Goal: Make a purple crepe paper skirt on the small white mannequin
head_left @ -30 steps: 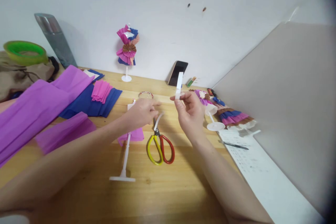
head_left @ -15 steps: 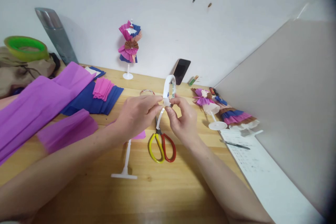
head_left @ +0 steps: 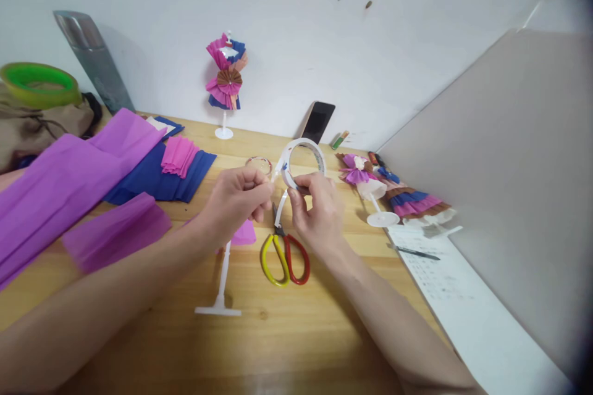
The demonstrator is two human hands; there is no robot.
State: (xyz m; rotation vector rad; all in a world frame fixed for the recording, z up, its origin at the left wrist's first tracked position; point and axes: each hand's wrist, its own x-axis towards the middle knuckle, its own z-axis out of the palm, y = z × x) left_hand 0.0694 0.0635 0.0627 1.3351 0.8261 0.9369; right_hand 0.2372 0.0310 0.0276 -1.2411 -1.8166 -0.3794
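My right hand [head_left: 315, 213] is closed round a white tape roll [head_left: 303, 157], held up over the wooden table [head_left: 296, 333]. My left hand [head_left: 234, 200] pinches the loose end of the tape at the roll's left side. Under my left hand stands a white doll stand [head_left: 221, 284] with a pink paper skirt [head_left: 241, 233]. Scissors [head_left: 282, 247] with one yellow and one red handle lie on the table just below my hands.
Purple, pink and blue crepe paper sheets [head_left: 92, 179] cover the table's left. A dressed doll stand [head_left: 227, 83] stands at the wall; a phone [head_left: 318, 121] leans beside it. More dressed dolls [head_left: 393, 197] lie right, by a paper sheet with a pen [head_left: 417, 253].
The tape roll has turned from edge-on to show its open ring, and my left hand has come across to pinch its loose end. One second ago my hands were apart.
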